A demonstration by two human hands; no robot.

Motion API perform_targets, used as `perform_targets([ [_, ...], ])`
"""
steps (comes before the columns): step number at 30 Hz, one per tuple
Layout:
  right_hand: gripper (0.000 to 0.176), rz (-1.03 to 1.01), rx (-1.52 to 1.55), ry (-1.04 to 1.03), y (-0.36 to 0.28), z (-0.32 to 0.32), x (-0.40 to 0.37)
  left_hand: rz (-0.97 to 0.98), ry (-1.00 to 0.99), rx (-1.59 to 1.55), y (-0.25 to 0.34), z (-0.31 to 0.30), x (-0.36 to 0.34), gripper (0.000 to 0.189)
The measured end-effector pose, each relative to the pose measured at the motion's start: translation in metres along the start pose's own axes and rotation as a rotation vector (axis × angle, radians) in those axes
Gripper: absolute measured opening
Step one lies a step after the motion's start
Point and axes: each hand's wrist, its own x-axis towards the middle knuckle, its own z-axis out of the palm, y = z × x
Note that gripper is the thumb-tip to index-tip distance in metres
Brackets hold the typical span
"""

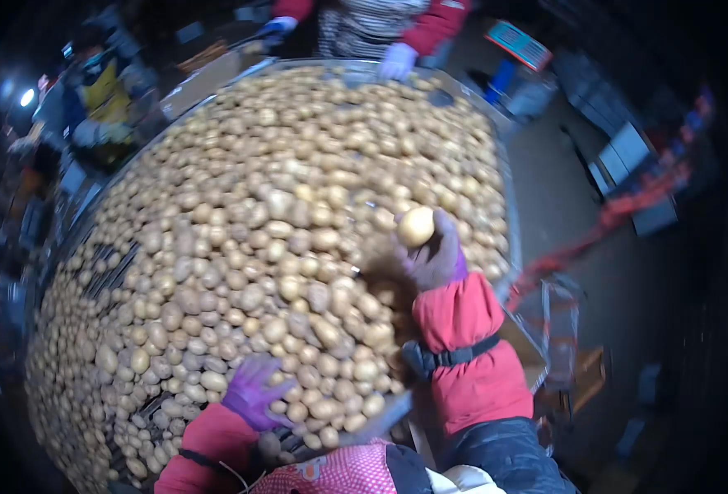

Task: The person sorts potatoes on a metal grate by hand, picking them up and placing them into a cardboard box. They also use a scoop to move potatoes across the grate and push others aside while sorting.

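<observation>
Potatoes (216,247) cover most of the broad surface (512,216) before us in a thick layer. At its far edge stands a co-worker (364,31) with red sleeves (436,23). Our gloved left hand (257,393) spreads its fingers over the near potatoes; our gloved right hand (432,257) grips one pale potato (416,226) above the heap.

Head cam, worn on my head: wide-angle view facing fwd. & down, my L hand (256,393) and R hand (438,259) near, far table rim (513,230) beyond; dark periph. approx. unreadable, I'd say.
</observation>
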Motion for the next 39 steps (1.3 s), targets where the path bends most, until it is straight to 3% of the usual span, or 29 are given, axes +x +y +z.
perform_targets([
  [2,0.044,0.033,0.058,0.198,-0.016,-0.048,-0.066,-0.003,-0.009,0.02,0.006,0.003,0.006,0.074],
  [3,0.048,0.124,0.048,0.073,-0.029,-0.099,-0.092,0.001,-0.005,0.03,0.009,0.005,0.009,0.077],
  [4,0.053,0.121,0.053,0.146,-0.043,-0.123,-0.127,0.014,0.021,0.04,0.009,0.01,0.004,0.079],
  [6,0.055,0.015,0.072,0.546,-0.07,-0.176,-0.191,0.057,0.053,0.041,0.008,0.019,-0.002,0.083],
  [8,0.058,-0.163,0.017,0.577,-0.101,-0.243,-0.249,0.098,0.082,0.047,0.004,0.023,-0.007,0.087],
  [10,0.062,-0.212,0.214,0.675,-0.148,-0.301,-0.295,0.115,0.07,0.075,0.001,0.028,-0.012,0.09],
  [12,0.064,-0.576,0.309,0.901,-0.187,-0.354,-0.306,0.126,0.071,0.088,-0.004,0.033,-0.016,0.093],
  [14,0.064,-0.529,0.41,0.811,-0.225,-0.426,-0.322,0.131,0.085,0.09,-0.01,0.036,-0.019,0.096],
  [17,0.066,-0.675,0.25,0.799,-0.222,-0.398,-0.297,0.077,0.034,0.133,-0.005,0.032,-0.017,0.099],
  [21,0.048,-0.301,-0.08,0.426,-0.143,-0.26,-0.233,0.148,0.123,0.121,-0.022,0.044,-0.019,0.097],
  [24,0.043,-0.118,-0.738,0.048,-0.085,-0.198,-0.153,0.04,0.046,0.07,0.002,0.018,-0.008,0.091],
  [26,0.041,-0.223,-1.148,-0.131,-0.05,-0.112,-0.137,0.002,-0.003,0.059,0.01,0.005,-0.004,0.084],
  [28,0.041,-0.603,-1.605,-0.465,-0.018,-0.075,-0.09,-0.042,-0.016,0.049,0.009,0.004,-0.006,0.082],
  [30,0.046,-0.554,-1.966,-0.733,0.017,-0.031,-0.046,-0.038,0.022,0.02,0.008,0.003,-0.006,0.084],
  [32,0.049,-0.74,-2.159,-0.859,0.052,0.01,-0.019,-0.043,0.025,0.001,0.006,-0.001,-0.007,0.084],
  [35,0.056,-0.514,-2.476,-0.885,0.09,0.083,0.006,-0.055,0.002,-0.011,0.002,-0.003,-0.008,0.082],
  [39,0.054,-0.442,-2.433,-0.887,0.115,0.091,0.071,-0.055,-0.018,-0.044,-0.008,0.004,-0.013,0.077],
])
